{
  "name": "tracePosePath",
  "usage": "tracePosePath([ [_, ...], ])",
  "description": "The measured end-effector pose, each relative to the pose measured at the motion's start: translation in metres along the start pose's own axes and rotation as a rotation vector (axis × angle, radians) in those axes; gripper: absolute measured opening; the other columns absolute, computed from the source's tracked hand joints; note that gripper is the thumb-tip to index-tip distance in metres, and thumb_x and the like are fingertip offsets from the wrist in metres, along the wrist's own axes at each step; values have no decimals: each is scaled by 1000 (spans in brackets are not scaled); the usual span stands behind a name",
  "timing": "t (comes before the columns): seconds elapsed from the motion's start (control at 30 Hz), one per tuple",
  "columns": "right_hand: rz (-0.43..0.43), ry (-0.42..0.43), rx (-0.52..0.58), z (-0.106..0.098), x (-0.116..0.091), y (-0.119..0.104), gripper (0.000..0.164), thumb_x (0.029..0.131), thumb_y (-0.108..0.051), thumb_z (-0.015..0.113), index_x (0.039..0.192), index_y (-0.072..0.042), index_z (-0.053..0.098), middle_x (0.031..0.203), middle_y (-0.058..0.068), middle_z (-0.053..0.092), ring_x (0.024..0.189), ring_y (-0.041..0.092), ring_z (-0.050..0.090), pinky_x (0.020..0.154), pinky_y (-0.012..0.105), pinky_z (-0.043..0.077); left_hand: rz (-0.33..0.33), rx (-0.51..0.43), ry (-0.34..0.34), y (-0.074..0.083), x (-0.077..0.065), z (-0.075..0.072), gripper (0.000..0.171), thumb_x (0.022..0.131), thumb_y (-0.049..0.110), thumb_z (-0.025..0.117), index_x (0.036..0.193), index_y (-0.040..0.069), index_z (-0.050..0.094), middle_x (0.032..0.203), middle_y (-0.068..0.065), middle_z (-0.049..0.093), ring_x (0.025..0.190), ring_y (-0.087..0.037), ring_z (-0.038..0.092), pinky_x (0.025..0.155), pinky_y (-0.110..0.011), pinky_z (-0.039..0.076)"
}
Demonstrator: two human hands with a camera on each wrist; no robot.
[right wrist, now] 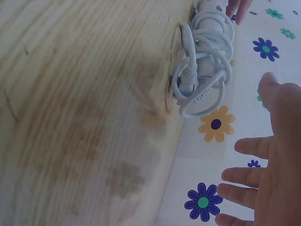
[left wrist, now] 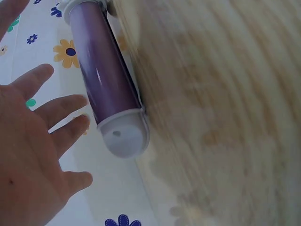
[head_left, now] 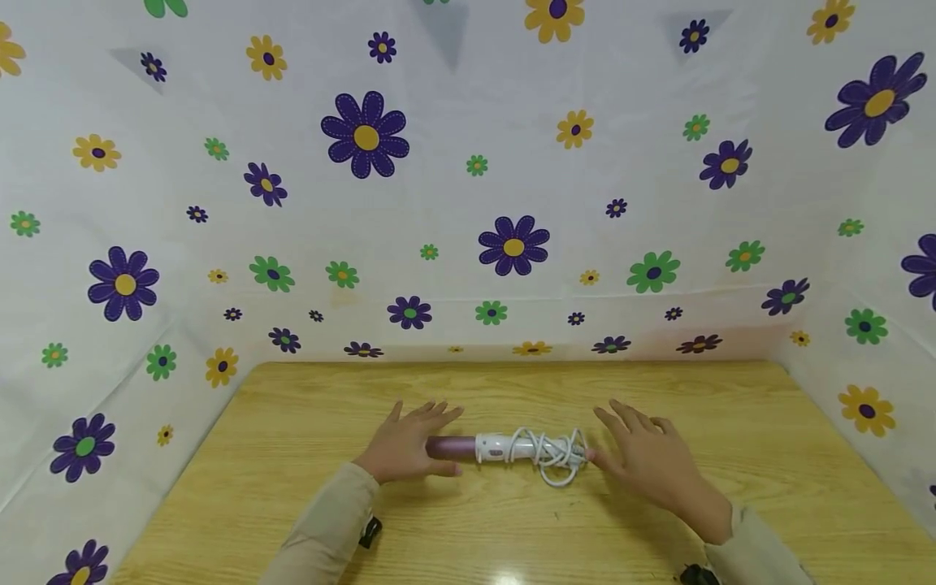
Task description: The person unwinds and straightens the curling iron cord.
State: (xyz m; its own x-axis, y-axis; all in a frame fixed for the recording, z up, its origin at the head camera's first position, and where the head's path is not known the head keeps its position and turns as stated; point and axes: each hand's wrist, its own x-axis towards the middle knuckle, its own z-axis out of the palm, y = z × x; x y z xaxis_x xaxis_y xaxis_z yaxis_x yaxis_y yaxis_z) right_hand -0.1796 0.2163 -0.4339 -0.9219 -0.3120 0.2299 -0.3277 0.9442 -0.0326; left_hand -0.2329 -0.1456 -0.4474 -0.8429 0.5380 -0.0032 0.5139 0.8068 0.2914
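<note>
A curling iron point(head_left: 491, 448) lies crosswise on the wooden table, its purple barrel point(left wrist: 106, 61) to the left and its white handle to the right. White cord point(right wrist: 214, 42) is wound in loose loops about the handle. My left hand point(head_left: 405, 445) is spread beside the barrel's end, partly covering it in the head view; the left wrist view shows its fingers apart from the barrel. To the right of the cord, my right hand point(head_left: 652, 465) hovers with fingers spread, holding nothing. Its thumb comes close to the handle's end in the head view, while the right wrist view shows a gap.
The light wooden table point(head_left: 526, 536) reaches back to a white cloth point(head_left: 439, 203) printed with purple, yellow and green flowers. The cloth rises behind the table and along both sides. Dark straps point(head_left: 370, 532) show at the sleeves.
</note>
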Motion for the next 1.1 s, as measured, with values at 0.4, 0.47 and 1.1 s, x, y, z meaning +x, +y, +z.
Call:
tracePosePath([
  [0.4, 1, 4, 73, 4, -7, -5, 37, 86, -49, 66, 103, -16, 64, 98, 3, 59, 89, 23, 60, 75, 46, 47, 10, -182, -77, -3, 7, 10, 80, 70, 59, 77, 138, 27, 50, 128, -4, 61, 115, -26, 56, 104, -59, 32],
  [0.47, -5, 9, 84, 4, -8, -4, 33, 86, -47, 68, 98, -17, 63, 92, 0, 57, 82, 19, 58, 70, 41, 47, 7, -193, -76, -3, 9, 12, 77, 69, 58, 77, 135, 27, 52, 125, -3, 62, 110, -24, 57, 100, -56, 34],
  [1.1, 92, -179, 259, 18, -2, -13, 21, 87, -41, 68, 89, -20, 66, 82, -9, 59, 69, 6, 48, 55, 26, 38, -58, -344, -92, -17, 16, 20, 62, 71, 45, 82, 126, 28, 59, 109, 3, 64, 97, -16, 56, 88, -47, 34],
])
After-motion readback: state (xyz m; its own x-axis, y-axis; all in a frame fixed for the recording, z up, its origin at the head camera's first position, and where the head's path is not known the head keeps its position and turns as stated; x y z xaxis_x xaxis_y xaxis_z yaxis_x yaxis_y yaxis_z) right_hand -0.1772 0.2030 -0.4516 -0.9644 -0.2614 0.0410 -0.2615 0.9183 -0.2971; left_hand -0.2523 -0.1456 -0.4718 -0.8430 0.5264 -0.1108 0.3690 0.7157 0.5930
